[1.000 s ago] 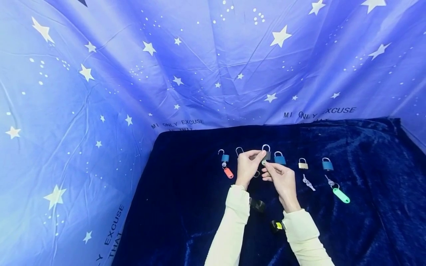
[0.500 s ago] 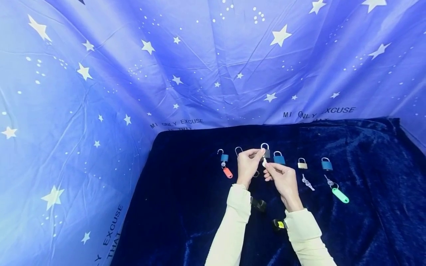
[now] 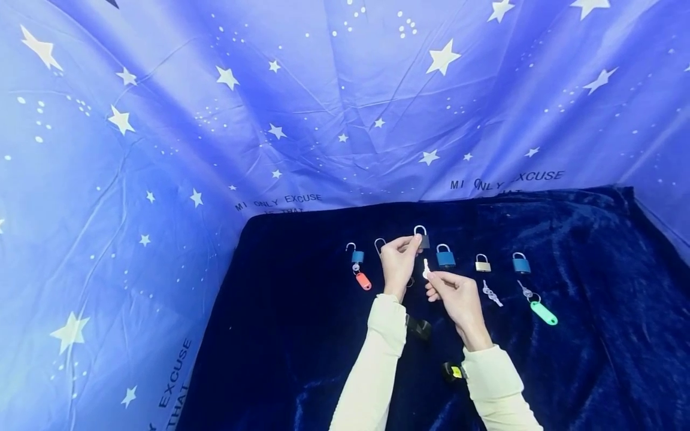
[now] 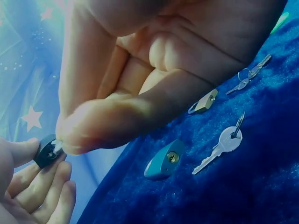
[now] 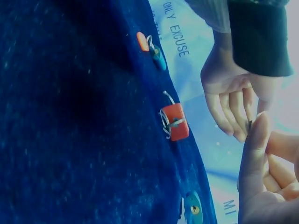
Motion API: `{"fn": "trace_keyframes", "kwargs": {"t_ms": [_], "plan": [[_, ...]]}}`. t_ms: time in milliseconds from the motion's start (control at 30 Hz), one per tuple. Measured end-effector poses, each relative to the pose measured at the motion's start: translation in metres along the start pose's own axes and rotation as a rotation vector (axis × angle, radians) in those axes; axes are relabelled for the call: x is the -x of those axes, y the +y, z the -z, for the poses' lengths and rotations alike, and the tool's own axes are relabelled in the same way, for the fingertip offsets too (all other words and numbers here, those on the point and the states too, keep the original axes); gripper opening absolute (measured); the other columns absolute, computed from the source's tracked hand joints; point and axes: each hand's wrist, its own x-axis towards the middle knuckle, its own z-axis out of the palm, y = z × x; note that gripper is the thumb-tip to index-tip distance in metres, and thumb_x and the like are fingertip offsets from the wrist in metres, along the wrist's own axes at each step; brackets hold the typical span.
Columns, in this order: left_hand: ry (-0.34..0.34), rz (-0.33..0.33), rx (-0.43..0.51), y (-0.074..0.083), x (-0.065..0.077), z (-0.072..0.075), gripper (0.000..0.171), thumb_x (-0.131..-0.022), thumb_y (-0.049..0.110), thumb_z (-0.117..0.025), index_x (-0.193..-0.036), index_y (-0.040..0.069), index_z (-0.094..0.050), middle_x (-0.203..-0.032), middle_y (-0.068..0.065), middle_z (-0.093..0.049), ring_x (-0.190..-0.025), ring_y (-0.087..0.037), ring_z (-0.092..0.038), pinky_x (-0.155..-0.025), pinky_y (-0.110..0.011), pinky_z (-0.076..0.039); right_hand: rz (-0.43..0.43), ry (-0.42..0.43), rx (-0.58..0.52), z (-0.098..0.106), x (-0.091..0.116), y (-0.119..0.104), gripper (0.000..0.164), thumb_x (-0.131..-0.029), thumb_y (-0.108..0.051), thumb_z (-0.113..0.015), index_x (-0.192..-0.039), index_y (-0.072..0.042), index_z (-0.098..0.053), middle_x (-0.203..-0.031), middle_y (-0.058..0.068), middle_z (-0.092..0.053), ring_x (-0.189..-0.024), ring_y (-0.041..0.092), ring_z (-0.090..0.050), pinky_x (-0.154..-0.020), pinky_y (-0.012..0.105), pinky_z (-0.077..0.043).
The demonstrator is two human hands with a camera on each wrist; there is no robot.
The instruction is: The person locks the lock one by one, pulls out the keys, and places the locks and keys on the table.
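My left hand (image 3: 398,263) holds a dark padlock (image 3: 424,242) between thumb and fingers, its shackle pointing up. A small silver key (image 3: 426,268) is pinched in my right hand (image 3: 459,299), blade up, just below the padlock and apart from it in the head view. In the left wrist view, the padlock's dark base (image 4: 44,151) faces the key's pale blade. Right of the padlock lies a blue padlock (image 3: 445,257); another key (image 4: 228,141) on a ring lies near it in the left wrist view. My fingers hide most of the held key's bow.
On the dark blue velvet cloth (image 3: 302,335) lie a blue padlock (image 3: 357,257) with a red tag (image 3: 363,281), a red padlock (image 5: 175,122), a brass padlock (image 3: 483,264) with keys (image 3: 492,294), and a blue padlock (image 3: 520,264) near a green-tagged key (image 3: 544,313). A starry curtain (image 3: 345,108) stands behind.
The key has come down out of the dark padlock's base and now stands apart below it. My left hand has lifted the padlock slightly. The head view has shifted a little right.
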Motion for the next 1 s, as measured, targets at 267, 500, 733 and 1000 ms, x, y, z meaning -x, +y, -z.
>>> {"fn": "trace_keyframes", "kwargs": {"t_ms": [267, 500, 733, 1000], "plan": [[-0.022, 0.035, -0.044, -0.002, -0.004, 0.0, 0.017, -0.089, 0.02, -0.075, -0.094, 0.004, -0.078, -0.076, -0.008, -0.076, -0.076, -0.026, -0.074, -0.068, -0.021, -0.054, 0.038, -0.082, 0.151, 0.007, -0.002, 0.006, 0.025, -0.097, -0.011, -0.064, -0.106, 0.011, -0.069, -0.08, 0.022, -0.07, -0.058, 0.013, -0.066, -0.057, 0.024, -0.057], [-0.05, 0.046, -0.128, -0.006, -0.005, 0.002, 0.015, -0.087, 0.018, -0.076, -0.095, 0.005, -0.079, -0.08, -0.007, -0.077, -0.072, -0.015, -0.073, -0.066, -0.022, -0.054, 0.115, -0.102, 0.41, 0.012, -0.005, 0.011, 0.019, -0.097, -0.014, -0.065, -0.097, 0.002, -0.075, -0.073, 0.012, -0.071, -0.055, 0.011, -0.064, -0.054, 0.023, -0.054], [-0.08, 0.001, -0.264, -0.011, -0.006, 0.002, 0.018, -0.085, 0.019, -0.079, -0.097, 0.006, -0.08, -0.082, -0.005, -0.077, -0.074, -0.013, -0.073, -0.066, -0.019, -0.054, 0.145, -0.102, 0.593, 0.012, -0.007, 0.013, 0.02, -0.095, -0.019, -0.067, -0.081, -0.007, -0.075, -0.063, 0.001, -0.067, -0.052, 0.011, -0.061, -0.052, 0.023, -0.047], [-0.031, -0.025, -0.455, -0.013, -0.004, -0.006, 0.013, -0.082, 0.023, -0.082, -0.089, 0.012, -0.082, -0.076, 0.002, -0.077, -0.073, -0.009, -0.071, -0.073, -0.025, -0.055, 0.159, -0.09, 0.711, 0.013, -0.006, 0.015, 0.022, -0.094, -0.016, -0.067, -0.074, -0.009, -0.074, -0.061, -0.002, -0.065, -0.051, 0.009, -0.057, -0.053, 0.028, -0.045]]}}
